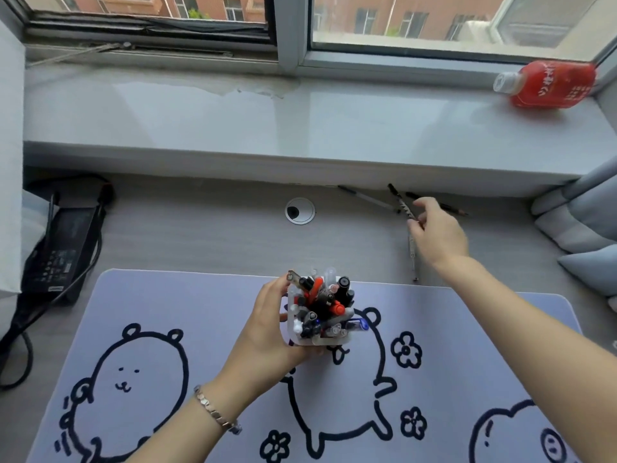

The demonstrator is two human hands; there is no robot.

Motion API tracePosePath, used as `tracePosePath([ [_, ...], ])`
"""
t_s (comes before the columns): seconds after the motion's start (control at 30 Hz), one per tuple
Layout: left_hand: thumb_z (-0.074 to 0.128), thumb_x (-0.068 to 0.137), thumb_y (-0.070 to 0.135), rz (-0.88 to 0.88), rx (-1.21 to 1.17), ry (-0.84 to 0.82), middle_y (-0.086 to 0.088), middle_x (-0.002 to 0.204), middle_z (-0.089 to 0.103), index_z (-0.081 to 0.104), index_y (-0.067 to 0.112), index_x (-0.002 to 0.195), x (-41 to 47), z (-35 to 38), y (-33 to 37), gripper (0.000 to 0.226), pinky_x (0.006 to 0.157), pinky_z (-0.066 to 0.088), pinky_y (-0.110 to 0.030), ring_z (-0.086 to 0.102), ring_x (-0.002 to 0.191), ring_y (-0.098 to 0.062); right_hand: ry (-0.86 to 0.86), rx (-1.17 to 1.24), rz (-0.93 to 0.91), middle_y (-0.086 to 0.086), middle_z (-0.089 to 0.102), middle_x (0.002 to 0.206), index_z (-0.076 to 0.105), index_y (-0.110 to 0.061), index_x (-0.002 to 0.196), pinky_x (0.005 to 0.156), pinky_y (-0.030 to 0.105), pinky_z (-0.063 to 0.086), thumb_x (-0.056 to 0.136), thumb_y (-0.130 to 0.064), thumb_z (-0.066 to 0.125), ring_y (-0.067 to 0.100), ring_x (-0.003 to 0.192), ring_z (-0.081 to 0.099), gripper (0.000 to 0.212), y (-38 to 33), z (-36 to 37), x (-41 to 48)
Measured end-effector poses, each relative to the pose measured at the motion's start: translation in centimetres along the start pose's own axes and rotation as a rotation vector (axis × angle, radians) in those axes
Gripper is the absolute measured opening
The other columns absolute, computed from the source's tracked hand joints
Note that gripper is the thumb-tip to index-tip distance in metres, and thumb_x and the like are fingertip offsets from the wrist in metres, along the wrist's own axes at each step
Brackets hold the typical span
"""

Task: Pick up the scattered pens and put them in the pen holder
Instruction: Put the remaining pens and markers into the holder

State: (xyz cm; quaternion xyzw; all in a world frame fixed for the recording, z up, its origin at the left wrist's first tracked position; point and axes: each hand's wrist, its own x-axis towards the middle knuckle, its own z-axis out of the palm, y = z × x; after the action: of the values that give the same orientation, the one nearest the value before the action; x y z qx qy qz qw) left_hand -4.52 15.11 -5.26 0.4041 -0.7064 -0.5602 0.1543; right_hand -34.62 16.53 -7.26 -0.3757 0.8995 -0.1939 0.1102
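Observation:
A white pen holder (329, 341) crammed with several black, red and clear pens stands on the lilac desk mat (187, 305). My left hand (270, 332) is wrapped around its left side. My right hand (439, 233) reaches over the far right of the desk with fingers spread and nothing visibly in its grasp. Under and beside it lie loose pens: a black patterned pen (400, 200) touching the thumb tip, a clear pen (365, 198) to its left, a dark pencil (450, 209) behind the fingers, and a grey pen (413, 262) lying below the palm.
A red bottle (552, 85) lies on the window sill at the far right. A black power adapter (61, 248) with cables sits at the left desk edge. A round cable grommet (299, 211) is set in the desk. Grey cushions (581, 225) crowd the right side.

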Motion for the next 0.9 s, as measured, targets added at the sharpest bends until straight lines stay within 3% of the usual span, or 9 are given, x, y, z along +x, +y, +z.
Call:
tracePosePath([
  [0.17, 0.086, 0.057, 0.023, -0.034, -0.038, 0.001, 0.041, 0.115, 0.035, 0.034, 0.057, 0.113, -0.1, 0.1, 0.1, 0.084, 0.078, 0.044, -0.007, 0.050, 0.105, 0.005, 0.118, 0.158, -0.023, 0.010, 0.062, 0.094, 0.072, -0.008, 0.088, 0.080, 0.022, 0.038, 0.076, -0.011, 0.071, 0.020, 0.092, 0.059, 0.012, 2.0, -5.8, -1.6],
  [0.3, 0.086, 0.057, 0.020, -0.033, -0.042, -0.002, 0.050, 0.106, 0.034, 0.036, 0.059, 0.106, 0.0, 0.0, 0.5, 0.080, 0.081, 0.045, -0.016, 0.051, 0.102, 0.011, 0.074, 0.521, 0.042, 0.001, 0.065, 0.077, 0.068, -0.015, 0.084, 0.065, 0.005, 0.048, 0.072, -0.004, 0.073, -0.007, 0.062, 0.061, 0.017, 2.0, -8.0, -2.5],
  [0.4, 0.086, 0.057, 0.019, -0.042, -0.042, -0.013, 0.046, 0.109, 0.034, 0.037, 0.062, 0.102, 0.0, 0.0, 0.6, 0.079, 0.083, 0.046, -0.019, 0.053, 0.102, 0.006, 0.152, 0.714, 0.095, -0.004, 0.060, 0.074, 0.062, -0.019, 0.084, 0.064, 0.007, 0.048, 0.078, -0.003, 0.068, -0.008, 0.058, 0.060, 0.018, 1.4, -8.1, -2.0],
  [0.47, 0.086, 0.057, 0.021, -0.040, -0.038, -0.017, 0.042, 0.111, 0.035, 0.037, 0.061, 0.104, 0.0, -0.1, 0.6, 0.079, 0.082, 0.045, -0.017, 0.053, 0.104, 0.001, 0.108, 0.783, 0.198, 0.000, 0.053, 0.074, 0.052, -0.013, 0.098, 0.061, 0.013, 0.050, 0.087, 0.001, 0.050, -0.004, 0.051, 0.060, 0.018, 1.0, -6.9, -0.7],
  [0.57, 0.085, 0.058, 0.022, -0.042, -0.037, -0.016, 0.040, 0.113, 0.035, 0.034, 0.061, 0.107, -0.1, -0.1, 0.7, 0.081, 0.077, 0.046, -0.013, 0.054, 0.105, -0.002, -0.129, 0.483, 0.393, 0.011, 0.052, 0.084, 0.048, -0.003, 0.109, 0.069, 0.036, 0.047, 0.086, -0.001, 0.037, 0.019, 0.062, 0.058, 0.026, 0.7, -3.2, 1.3],
  [0.67, 0.083, 0.061, 0.025, -0.063, 0.025, -0.004, 0.044, 0.117, 0.027, 0.017, 0.065, 0.115, -0.4, 0.0, 1.1, 0.094, 0.076, 0.043, -0.008, 0.051, 0.108, 0.001, -0.223, 0.061, 0.367, 0.026, 0.056, 0.115, 0.049, 0.004, 0.109, 0.077, 0.038, 0.042, 0.088, -0.012, 0.049, 0.037, 0.098, 0.054, 0.026, 0.5, 0.2, 1.7],
  [0.8, 0.077, 0.057, 0.044, 0.127, 0.241, 0.031, 0.043, 0.136, 0.004, -0.010, 0.063, 0.127, -1.3, 0.3, 1.9, 0.114, 0.088, 0.031, 0.003, 0.026, 0.127, 0.009, -0.184, -0.018, 0.397, 0.028, 0.055, 0.122, 0.050, 0.005, 0.112, 0.087, 0.040, 0.045, 0.088, -0.008, 0.050, 0.041, 0.112, 0.054, 0.028, 0.3, 1.7, 1.5],
  [0.87, 0.069, 0.054, 0.059, 0.327, 0.406, 0.130, 0.018, 0.149, 0.006, -0.007, 0.053, 0.137, -1.5, 0.8, 2.4, 0.112, 0.099, 0.036, -0.016, 0.019, 0.134, 0.007, -0.175, 0.031, 0.376, 0.029, 0.059, 0.115, 0.054, 0.003, 0.098, 0.078, 0.037, 0.044, 0.086, -0.010, 0.051, 0.041, 0.106, 0.056, 0.018, 0.7, 1.4, 1.2],
  [0.9, 0.066, 0.055, 0.064, 0.411, 0.496, 0.191, 0.008, 0.151, 0.010, 0.001, 0.045, 0.140, -1.3, 1.3, 2.6, 0.109, 0.101, 0.039, -0.028, 0.023, 0.136, -0.004, -0.154, 0.075, 0.364, 0.029, 0.061, 0.110, 0.053, 0.002, 0.091, 0.073, 0.035, 0.041, 0.086, -0.012, 0.051, 0.041, 0.102, 0.057, 0.015, 0.7, 0.8, 0.8],
])
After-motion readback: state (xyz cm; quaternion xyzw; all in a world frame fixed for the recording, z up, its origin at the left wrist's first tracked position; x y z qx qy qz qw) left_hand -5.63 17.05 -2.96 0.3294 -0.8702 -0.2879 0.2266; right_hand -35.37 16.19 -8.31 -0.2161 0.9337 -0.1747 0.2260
